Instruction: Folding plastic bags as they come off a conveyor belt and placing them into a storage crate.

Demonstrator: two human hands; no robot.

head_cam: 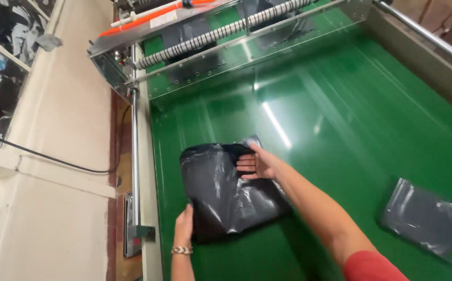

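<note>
While two dark plastic packets are counted on the green conveyor belt, the nearer black packet is held w/ both hands. Left hand is pressed on its lower-left edge, fingers flat; right hand is laid on its top, fingers spread. One grey packet is seen well apart, at right. One ribbed roller is seen above.
</note>
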